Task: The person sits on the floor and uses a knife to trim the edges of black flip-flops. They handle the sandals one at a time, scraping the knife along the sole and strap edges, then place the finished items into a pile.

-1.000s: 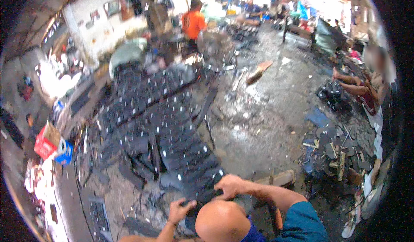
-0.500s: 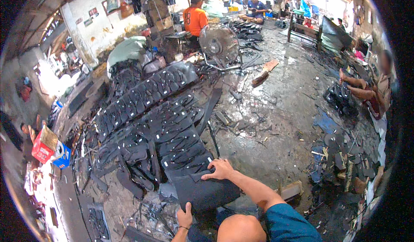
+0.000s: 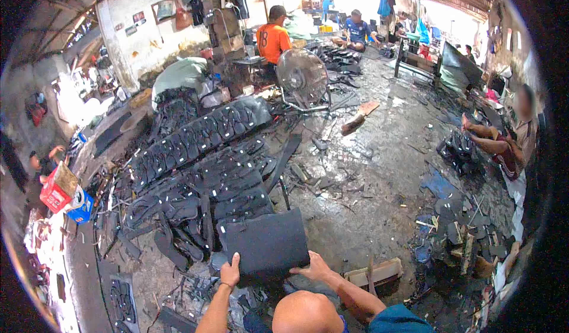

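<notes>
A flat, dark rectangular sheet [image 3: 267, 241] is tilted in front of me, above my bare knee [image 3: 305, 312]. My left hand [image 3: 230, 270] grips its lower left edge, thumb on top and the other fingers hidden beneath. At the lower right corner, my right hand [image 3: 315, 268] is closed on the edge, with some fingers out of sight under it. Just beyond the sheet lie rows of black sole-shaped pieces [image 3: 243, 202], overlapping one another and dotted with small white marks.
Farther back, more black pieces line a long board [image 3: 195, 137]. A standing fan [image 3: 302, 78] and a wooden-bladed tool [image 3: 360, 118] are beyond. Scraps [image 3: 456, 220] litter the right floor, where a person [image 3: 510, 143] sits. Red and blue boxes [image 3: 62, 193] stand left.
My right hand has moved from the sheet's far edge down to its near right corner. A small dark piece under that hand no longer shows. The sheet has shifted slightly left and up in the picture.
</notes>
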The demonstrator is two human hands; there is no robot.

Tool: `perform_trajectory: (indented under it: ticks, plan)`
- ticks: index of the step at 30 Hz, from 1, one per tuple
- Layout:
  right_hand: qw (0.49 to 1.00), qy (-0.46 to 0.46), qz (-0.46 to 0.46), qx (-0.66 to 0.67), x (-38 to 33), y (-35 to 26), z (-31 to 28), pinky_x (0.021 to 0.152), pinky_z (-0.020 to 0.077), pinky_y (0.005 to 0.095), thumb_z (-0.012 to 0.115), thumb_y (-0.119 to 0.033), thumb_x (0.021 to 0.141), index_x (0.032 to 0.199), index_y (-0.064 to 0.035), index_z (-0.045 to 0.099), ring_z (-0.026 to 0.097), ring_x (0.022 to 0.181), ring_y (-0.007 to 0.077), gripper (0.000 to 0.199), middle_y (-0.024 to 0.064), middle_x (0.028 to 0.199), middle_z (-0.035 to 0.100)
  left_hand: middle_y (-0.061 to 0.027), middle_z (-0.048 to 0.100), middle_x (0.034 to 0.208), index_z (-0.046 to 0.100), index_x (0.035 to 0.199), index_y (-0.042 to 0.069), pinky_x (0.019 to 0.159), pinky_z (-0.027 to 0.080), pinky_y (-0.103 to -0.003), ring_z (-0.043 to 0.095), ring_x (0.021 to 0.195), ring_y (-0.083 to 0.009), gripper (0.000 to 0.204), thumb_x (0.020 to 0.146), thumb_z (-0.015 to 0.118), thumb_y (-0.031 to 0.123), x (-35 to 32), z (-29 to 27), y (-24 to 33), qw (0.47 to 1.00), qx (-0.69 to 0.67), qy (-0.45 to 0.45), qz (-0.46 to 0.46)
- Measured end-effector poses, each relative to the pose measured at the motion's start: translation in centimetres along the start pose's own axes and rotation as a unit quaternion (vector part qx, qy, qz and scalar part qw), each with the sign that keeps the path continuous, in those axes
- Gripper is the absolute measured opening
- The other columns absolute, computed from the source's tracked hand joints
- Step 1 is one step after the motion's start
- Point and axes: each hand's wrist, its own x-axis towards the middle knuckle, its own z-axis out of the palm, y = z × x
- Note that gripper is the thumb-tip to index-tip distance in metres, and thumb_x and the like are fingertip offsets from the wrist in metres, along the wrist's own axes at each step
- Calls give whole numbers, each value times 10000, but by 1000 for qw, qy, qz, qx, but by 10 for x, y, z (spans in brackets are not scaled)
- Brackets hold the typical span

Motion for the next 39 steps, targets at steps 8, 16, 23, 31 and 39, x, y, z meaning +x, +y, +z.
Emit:
perform_trajectory:
  ticks: [8, 16, 23, 31, 39]
  plan:
    - [990, 115, 65, 57, -28, -3, 8, 776, 511, 366, 723, -464, 791, 1014, 33, 648, 666, 862, 240, 550, 167, 918, 693, -152, 640, 1032, 588, 1102, -109, 844, 451, -349, 584, 938, -217, 589, 927, 544, 452, -63, -14, 7, 987, -141, -57, -51]
    - [963, -29, 246, 107, 0, -61, -37, 757, 496, 358, 662, -567, 801, 989, 38, 678, 649, 857, 226, 634, 143, 901, 682, -164, 649, 1063, 415, 1323, 17, 831, 491, -475, 635, 889, -352, 670, 805, 704, 329, -142, -42, -44, 929, 88, 2, 358]
    - [939, 50, 320, 117, 31, 17, -33, 781, 491, 394, 672, -608, 768, 1158, 101, 582, 633, 909, 245, 815, 157, 1033, 654, -140, 690, 951, 601, 1103, -39, 763, 505, -343, 658, 830, -253, 470, 793, 753, 280, -138, -12, -26, 976, 4, -132, 172]
    - [962, -125, 208, 125, -79, 12, -24, 982, 417, 392, 806, -448, 706, 1328, -17, 455, 537, 1133, 261, 834, 125, 1276, 559, -189, 692, 885, 657, 919, -66, 742, 489, -391, 666, 817, -277, 549, 865, 627, 480, -94, 8, -16, 987, -87, -125, 55]
    - [943, 215, 227, 117, -42, -13, -25, 848, 461, 386, 745, -380, 801, 1104, 54, 561, 579, 942, 238, 561, 173, 1046, 622, -231, 619, 1136, 538, 1212, -77, 844, 489, -399, 616, 1021, -305, 793, 821, 604, 610, -95, -41, 47, 970, -150, -41, 184]
